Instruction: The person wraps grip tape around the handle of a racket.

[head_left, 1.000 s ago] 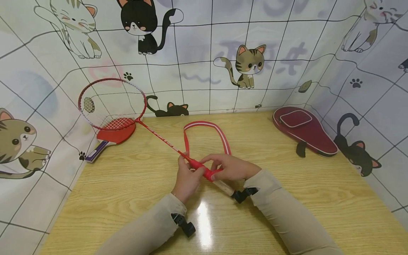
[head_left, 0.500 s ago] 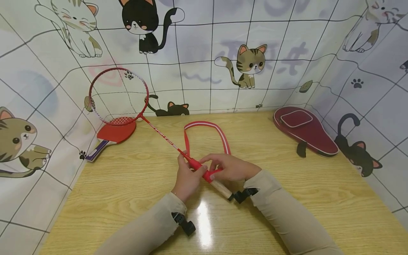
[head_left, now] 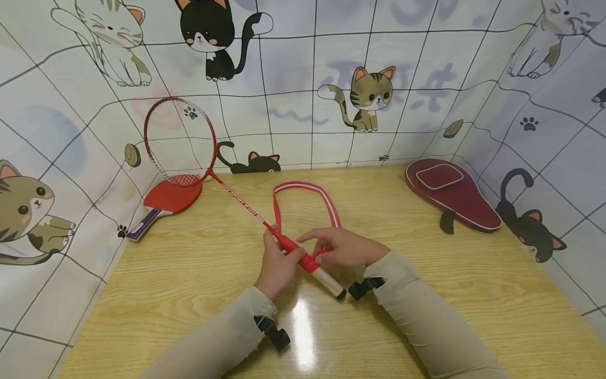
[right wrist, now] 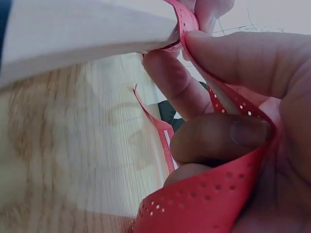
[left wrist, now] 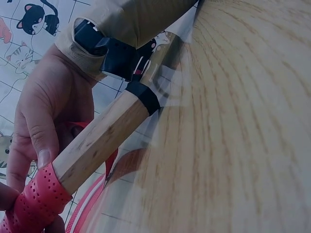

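Observation:
A red badminton racket slants across the head view, its head raised at the back left. My left hand grips the upper handle, where red perforated grip tape is wound round it. The lower handle is bare wood with a dark butt cap, also plain in the left wrist view. My right hand holds the tape's loose length beside the last turn. In the right wrist view its thumb presses the tape near the wood, and the strip runs through the curled fingers. The loose strip loops behind the hands.
A red table tennis bat lies at the table's back left, behind the racket head. A dark red bat case lies at the back right. A cat-printed cloth stands behind the wooden table.
The racket has turned about its shaft, so its head looks narrower and stands higher. More of the bare handle and butt cap shows. Both hands stay in nearly the same place.

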A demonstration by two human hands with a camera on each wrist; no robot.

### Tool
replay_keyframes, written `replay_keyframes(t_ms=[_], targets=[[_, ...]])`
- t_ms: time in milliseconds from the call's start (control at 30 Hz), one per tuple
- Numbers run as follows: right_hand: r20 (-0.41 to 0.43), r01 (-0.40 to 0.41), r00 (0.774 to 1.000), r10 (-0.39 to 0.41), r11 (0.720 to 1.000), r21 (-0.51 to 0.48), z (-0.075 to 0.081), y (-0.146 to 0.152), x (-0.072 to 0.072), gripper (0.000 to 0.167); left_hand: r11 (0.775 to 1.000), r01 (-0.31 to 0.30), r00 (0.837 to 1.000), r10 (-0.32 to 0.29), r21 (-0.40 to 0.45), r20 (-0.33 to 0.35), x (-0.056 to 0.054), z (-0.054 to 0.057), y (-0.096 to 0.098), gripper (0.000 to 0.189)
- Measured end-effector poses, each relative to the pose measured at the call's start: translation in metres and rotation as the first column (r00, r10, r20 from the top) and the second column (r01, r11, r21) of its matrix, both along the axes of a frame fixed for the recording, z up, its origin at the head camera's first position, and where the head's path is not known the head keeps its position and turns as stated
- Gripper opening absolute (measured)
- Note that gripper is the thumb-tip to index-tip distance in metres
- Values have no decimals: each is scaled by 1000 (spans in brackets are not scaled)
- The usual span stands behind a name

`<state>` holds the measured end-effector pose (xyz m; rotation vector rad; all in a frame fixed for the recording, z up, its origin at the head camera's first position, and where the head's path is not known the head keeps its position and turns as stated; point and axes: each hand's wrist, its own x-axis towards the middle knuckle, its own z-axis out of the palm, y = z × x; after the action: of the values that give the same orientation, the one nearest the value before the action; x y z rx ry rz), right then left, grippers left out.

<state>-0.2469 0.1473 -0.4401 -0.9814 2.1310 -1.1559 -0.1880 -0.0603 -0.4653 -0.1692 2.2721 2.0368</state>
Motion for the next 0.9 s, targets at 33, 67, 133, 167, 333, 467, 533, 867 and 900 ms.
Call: replay_keyframes(t_ms=[33, 67, 133, 167, 333, 467, 533, 867, 900], targets=[[4, 1, 1000, -1, 1000, 1, 0, 0, 0, 59, 1000, 1, 1000, -1, 6, 1, 0, 0, 0, 85], [9, 3, 1000, -3, 1000, 3, 0, 0, 0, 59, 1000, 2, 1000, -2, 12, 3, 0, 0, 0, 85], [19, 3, 1000, -4, 1000, 9, 1, 0, 0, 59, 1000, 8, 1000, -9, 30, 6, 0, -1, 0, 85], [24, 4, 1000, -4, 1000, 11, 1, 1, 0, 60, 999, 11, 1000, -12, 39, 5, 0, -1, 0, 85], [64, -3, 998, 1, 1000, 22, 0, 2, -2, 62, 996, 28, 1000, -27, 87, -7, 0, -1, -1, 87], [83, -5, 997, 3, 1000, 25, -1, 2, -2, 65, 994, 32, 999, -30, 102, -20, 1, 0, -1, 89], [78, -5, 997, 4, 1000, 19, -1, 2, -3, 65, 994, 30, 999, -28, 102, -23, 1, -1, -1, 89], [64, 0, 998, 0, 1000, 1, -5, 1, -2, 63, 995, 34, 999, -32, 95, -23, 0, -3, 0, 87], [67, 1, 998, -1, 1000, 0, -5, 0, -2, 63, 995, 35, 999, -32, 95, -26, 0, -3, 0, 86]])
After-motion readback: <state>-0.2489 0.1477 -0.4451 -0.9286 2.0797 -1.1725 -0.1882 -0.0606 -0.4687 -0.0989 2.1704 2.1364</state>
